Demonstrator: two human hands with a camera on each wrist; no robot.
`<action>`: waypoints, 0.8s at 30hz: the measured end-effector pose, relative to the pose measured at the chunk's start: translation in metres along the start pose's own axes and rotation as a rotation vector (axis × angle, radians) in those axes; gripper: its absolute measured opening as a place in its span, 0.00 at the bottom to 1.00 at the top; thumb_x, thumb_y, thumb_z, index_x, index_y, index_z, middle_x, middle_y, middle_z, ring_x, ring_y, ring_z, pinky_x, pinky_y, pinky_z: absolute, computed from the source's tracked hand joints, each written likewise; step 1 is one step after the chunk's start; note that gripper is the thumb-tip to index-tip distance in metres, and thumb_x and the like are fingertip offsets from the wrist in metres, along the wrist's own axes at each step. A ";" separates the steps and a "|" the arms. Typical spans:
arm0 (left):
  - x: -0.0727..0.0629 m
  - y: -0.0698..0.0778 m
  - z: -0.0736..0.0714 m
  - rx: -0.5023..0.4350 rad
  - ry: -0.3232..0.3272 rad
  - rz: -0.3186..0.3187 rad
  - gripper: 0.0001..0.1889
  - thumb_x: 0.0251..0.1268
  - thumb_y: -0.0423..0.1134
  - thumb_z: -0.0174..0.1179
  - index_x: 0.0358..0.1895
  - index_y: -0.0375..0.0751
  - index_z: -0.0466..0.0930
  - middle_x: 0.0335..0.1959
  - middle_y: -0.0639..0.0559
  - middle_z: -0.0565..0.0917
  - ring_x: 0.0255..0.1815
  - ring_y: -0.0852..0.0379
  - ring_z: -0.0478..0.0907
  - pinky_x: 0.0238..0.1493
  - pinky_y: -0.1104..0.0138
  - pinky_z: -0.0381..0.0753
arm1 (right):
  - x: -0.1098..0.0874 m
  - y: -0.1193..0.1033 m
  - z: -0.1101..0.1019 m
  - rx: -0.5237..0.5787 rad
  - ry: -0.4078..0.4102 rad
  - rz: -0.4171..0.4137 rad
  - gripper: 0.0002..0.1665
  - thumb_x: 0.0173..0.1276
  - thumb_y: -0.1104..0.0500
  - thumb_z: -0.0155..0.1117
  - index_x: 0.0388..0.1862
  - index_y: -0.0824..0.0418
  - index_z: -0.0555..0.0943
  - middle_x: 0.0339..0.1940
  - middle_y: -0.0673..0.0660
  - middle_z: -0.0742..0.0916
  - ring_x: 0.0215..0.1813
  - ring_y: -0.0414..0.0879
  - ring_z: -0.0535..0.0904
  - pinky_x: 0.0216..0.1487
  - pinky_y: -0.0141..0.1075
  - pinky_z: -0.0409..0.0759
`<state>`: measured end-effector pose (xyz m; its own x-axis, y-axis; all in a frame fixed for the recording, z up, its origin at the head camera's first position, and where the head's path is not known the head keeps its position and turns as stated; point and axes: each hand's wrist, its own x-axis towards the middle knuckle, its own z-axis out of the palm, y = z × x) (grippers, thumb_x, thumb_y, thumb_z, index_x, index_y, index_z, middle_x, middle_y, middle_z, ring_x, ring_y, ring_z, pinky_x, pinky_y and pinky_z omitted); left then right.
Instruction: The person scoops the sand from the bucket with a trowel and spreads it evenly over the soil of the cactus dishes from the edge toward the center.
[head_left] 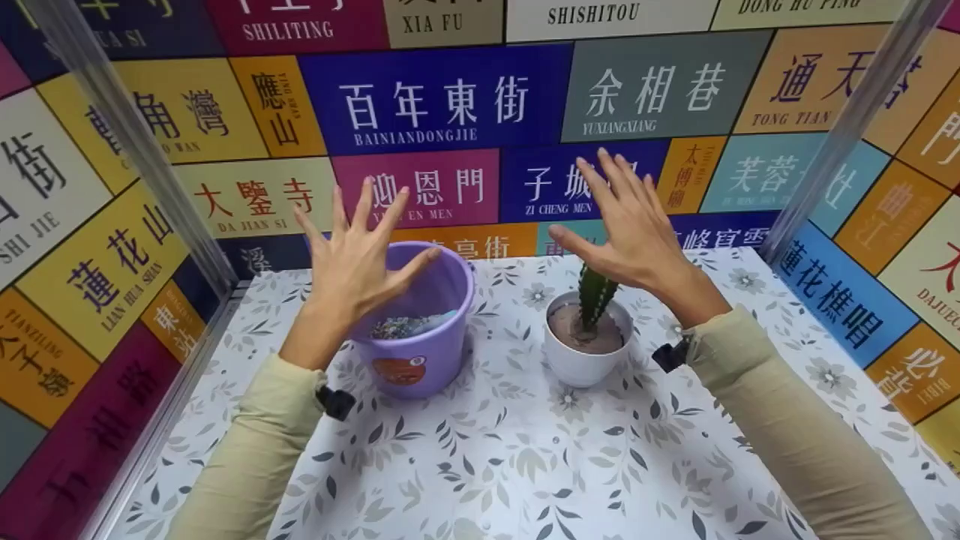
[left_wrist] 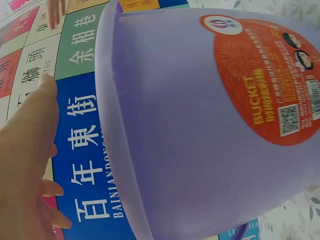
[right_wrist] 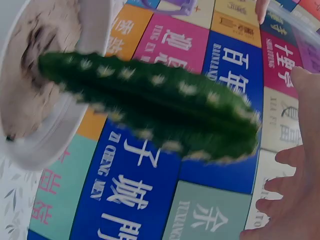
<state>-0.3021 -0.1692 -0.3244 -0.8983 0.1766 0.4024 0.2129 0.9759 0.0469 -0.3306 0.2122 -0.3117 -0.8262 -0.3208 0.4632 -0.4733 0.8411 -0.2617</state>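
My left hand (head_left: 352, 266) is raised over the near-left rim of a purple bucket (head_left: 427, 364), fingers spread and holding nothing. Inside the bucket lies grey gravel (head_left: 409, 324), along with a pale bluish item partly hidden by the rim. In the left wrist view the bucket's side (left_wrist: 170, 125) carries a red label (left_wrist: 272, 80). My right hand (head_left: 626, 229), also spread and holding nothing, hovers above a green cactus (head_left: 595, 296), whose top it hides in the head view. The cactus (right_wrist: 155, 105) stands in a white pot (head_left: 585, 367) filled with brownish soil (head_left: 570, 330).
A white tablecloth (head_left: 510, 465) with grey flowers and leaves covers the table. Behind it rises a wall (head_left: 450, 97) of coloured panels with Chinese lettering. Upright frame posts (head_left: 832, 127) stand at both sides. Dark straps (head_left: 336, 403) sit on both wrists.
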 end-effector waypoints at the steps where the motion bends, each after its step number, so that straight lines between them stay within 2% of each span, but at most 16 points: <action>1: -0.001 0.000 0.000 0.001 0.003 0.004 0.51 0.67 0.86 0.43 0.89 0.75 0.39 0.92 0.45 0.42 0.91 0.29 0.34 0.75 0.23 0.15 | 0.000 -0.003 0.000 -0.001 0.008 -0.014 0.59 0.73 0.20 0.55 0.92 0.40 0.47 0.94 0.54 0.50 0.94 0.57 0.40 0.91 0.61 0.34; 4: -0.004 -0.001 0.002 0.002 0.002 0.017 0.51 0.68 0.85 0.42 0.90 0.72 0.42 0.92 0.45 0.43 0.92 0.33 0.36 0.79 0.25 0.19 | 0.001 -0.013 0.002 0.004 0.026 -0.050 0.57 0.74 0.22 0.56 0.92 0.42 0.50 0.94 0.55 0.53 0.94 0.57 0.43 0.91 0.59 0.37; 8: -0.010 -0.002 0.006 -0.028 -0.001 0.038 0.49 0.71 0.83 0.42 0.89 0.66 0.50 0.92 0.44 0.46 0.93 0.37 0.40 0.84 0.30 0.25 | 0.001 -0.027 0.008 0.032 0.047 -0.092 0.54 0.76 0.25 0.58 0.91 0.45 0.54 0.93 0.55 0.56 0.93 0.58 0.48 0.90 0.61 0.46; 14: -0.017 -0.002 0.012 -0.074 -0.024 0.067 0.45 0.75 0.79 0.45 0.87 0.60 0.59 0.91 0.43 0.54 0.91 0.39 0.51 0.88 0.36 0.44 | -0.001 -0.046 0.027 0.105 0.062 -0.141 0.49 0.78 0.31 0.61 0.89 0.48 0.60 0.92 0.55 0.60 0.91 0.58 0.55 0.87 0.62 0.58; 18: -0.021 0.000 0.014 -0.100 -0.048 0.070 0.44 0.75 0.79 0.44 0.86 0.60 0.62 0.89 0.44 0.60 0.88 0.38 0.58 0.87 0.38 0.55 | -0.004 -0.058 0.042 0.176 0.032 -0.141 0.46 0.79 0.32 0.61 0.88 0.50 0.63 0.92 0.53 0.61 0.90 0.57 0.59 0.84 0.63 0.65; 24: -0.025 0.002 0.019 -0.152 -0.050 0.097 0.41 0.75 0.77 0.47 0.81 0.57 0.71 0.83 0.44 0.71 0.82 0.36 0.70 0.78 0.35 0.70 | -0.005 -0.072 0.061 0.288 -0.005 -0.161 0.44 0.81 0.35 0.61 0.86 0.54 0.65 0.90 0.56 0.63 0.88 0.58 0.64 0.83 0.60 0.68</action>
<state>-0.2864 -0.1693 -0.3513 -0.8879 0.2784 0.3661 0.3514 0.9242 0.1493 -0.3107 0.1273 -0.3468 -0.7353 -0.4422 0.5136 -0.6640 0.6222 -0.4147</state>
